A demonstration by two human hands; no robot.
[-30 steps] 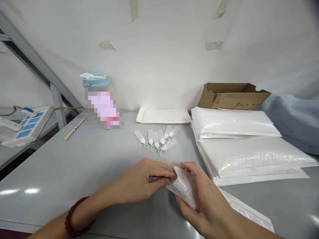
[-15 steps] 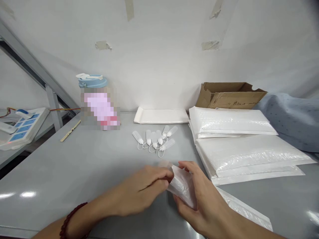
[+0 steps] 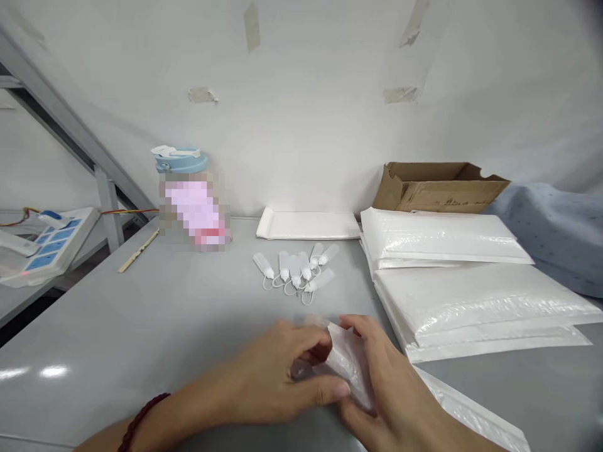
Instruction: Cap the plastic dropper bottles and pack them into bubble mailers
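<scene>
A clear, wrinkled plastic package (image 3: 351,363) lies between my hands near the front of the grey table. My right hand (image 3: 393,383) is wrapped round its right side, thumb below and fingers above. On its left side my left hand (image 3: 277,370) is curled, with the thumb against the package and the fingers bent at its upper left edge; a bit of clear plastic shows inside the curl. What the package contains is too blurred to tell. Beyond my hands lie several small white squeeze bottles (image 3: 294,271) with looped cap straps.
White padded mailers (image 3: 475,295) are stacked at the right, with a brown carton (image 3: 452,194) behind. A single mailer (image 3: 311,226) lies by the wall. At the left are a blue-lidded container (image 3: 181,162), a wooden stick (image 3: 138,250) and a white device (image 3: 51,242).
My left thumb has moved right across the package, and the left fingers have spread into a wider curl. My right hand still holds the package. The whole view has shifted slightly.
</scene>
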